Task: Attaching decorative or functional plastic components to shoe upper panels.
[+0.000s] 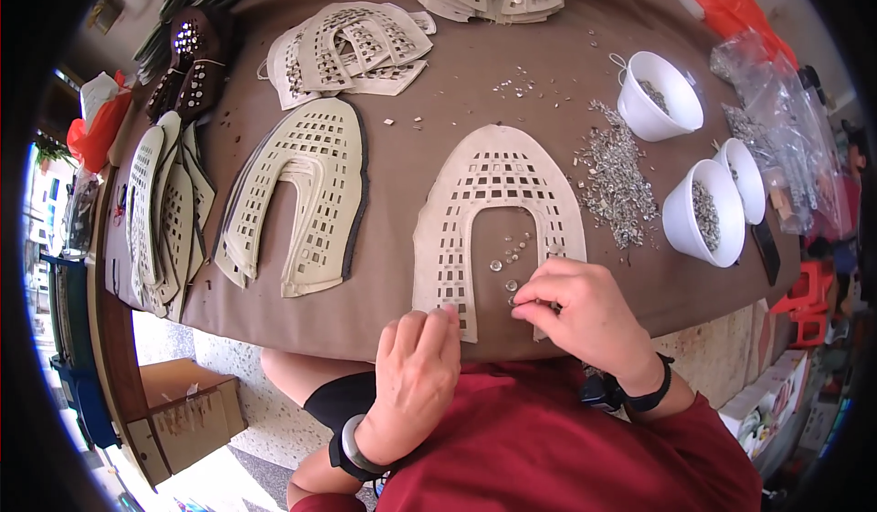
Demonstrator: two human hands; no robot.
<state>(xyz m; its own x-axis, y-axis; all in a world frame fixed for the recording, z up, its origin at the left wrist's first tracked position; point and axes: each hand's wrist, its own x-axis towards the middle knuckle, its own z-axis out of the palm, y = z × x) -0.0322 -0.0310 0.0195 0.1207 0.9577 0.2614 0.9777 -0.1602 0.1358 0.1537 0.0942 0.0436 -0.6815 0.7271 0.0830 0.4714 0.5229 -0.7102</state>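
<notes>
Head view: right hand (585, 316) fingers pinched narrow on a small metal stud (513, 303), beside loose studs (508, 258) at 12 o'clock. Left hand (416, 366) presses cream shoe upper (498, 179) flat on tabletop (402, 128); upper's long axis runs 12–6.

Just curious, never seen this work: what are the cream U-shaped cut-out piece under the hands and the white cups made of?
The cream U-shaped perforated piece looks like matte leather or a synthetic sheet: flat, thin, cleanly punched. The white cups seem glossy plastic, thin-rimmed, though ceramic is possible.
</notes>
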